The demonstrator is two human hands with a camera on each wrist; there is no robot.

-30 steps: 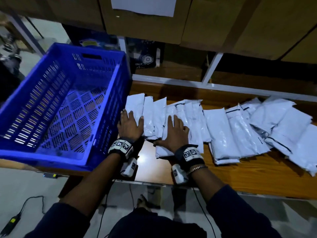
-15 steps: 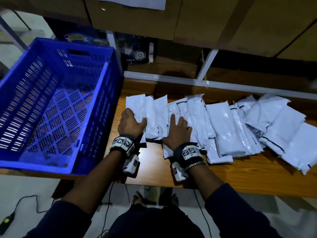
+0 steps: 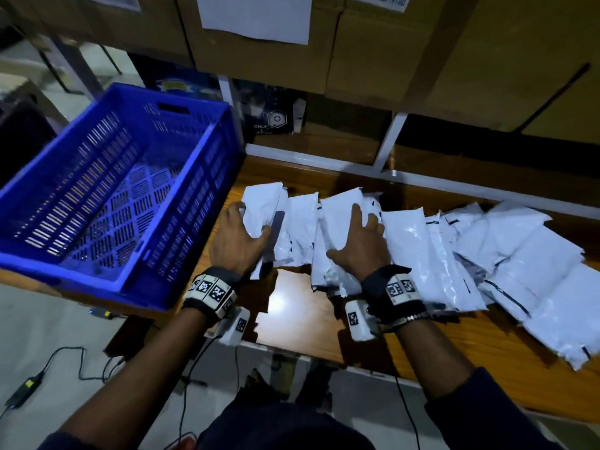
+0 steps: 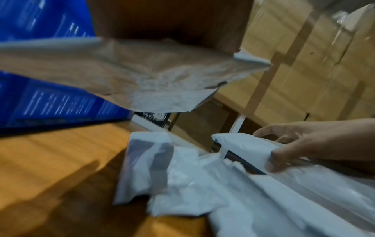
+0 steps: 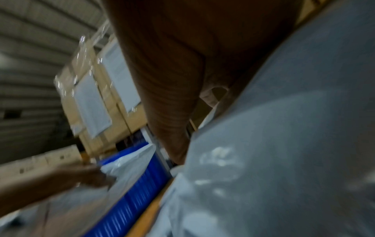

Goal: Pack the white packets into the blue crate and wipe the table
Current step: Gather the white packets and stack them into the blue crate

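White packets (image 3: 406, 241) overlap, lower ones hidden; left hand (image 3: 238, 243) grips one, right hand (image 3: 360, 251) grips another; wrist views blurred.

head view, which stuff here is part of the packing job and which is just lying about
Part of the job:
- white packets spread on the table
- blue crate, nothing in it yet
- left hand gripping the packet nearest the crate
- right hand holding a packet beside it

Just lying about:
- cardboard boxes behind
- cable on the floor
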